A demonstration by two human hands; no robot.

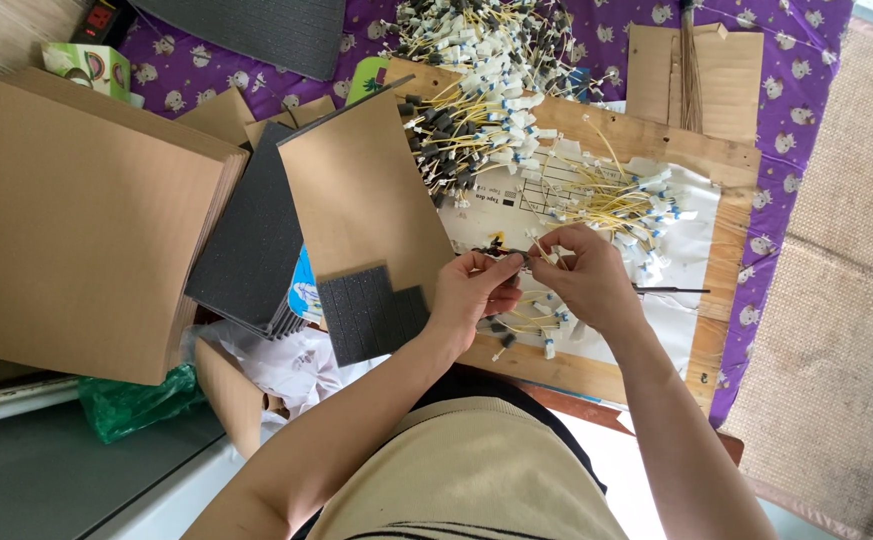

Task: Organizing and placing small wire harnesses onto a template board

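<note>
Both hands met over the wooden board (pixel 596 375) near the scene's centre. The left hand (pixel 471 295) and right hand (pixel 586 275) each pinched, grip closed, one small yellow-wired connector (pixel 528 257) between them. More connectors (pixel 476 110) lay heaped farther off.

I see a small dark connector piece (pixel 514 255) pinched between my left grip (pixel 476 292) and my right grip (pixel 581 272), held just above the printed white sheet (pixel 686 250) on the wooden board (pixel 731 160). Thin yellow wires with white tags (pixel 621 195) trail from it toward the board's far edge; more loose ones (pixel 531 325) lie under my grips near the board's near edge.
</note>
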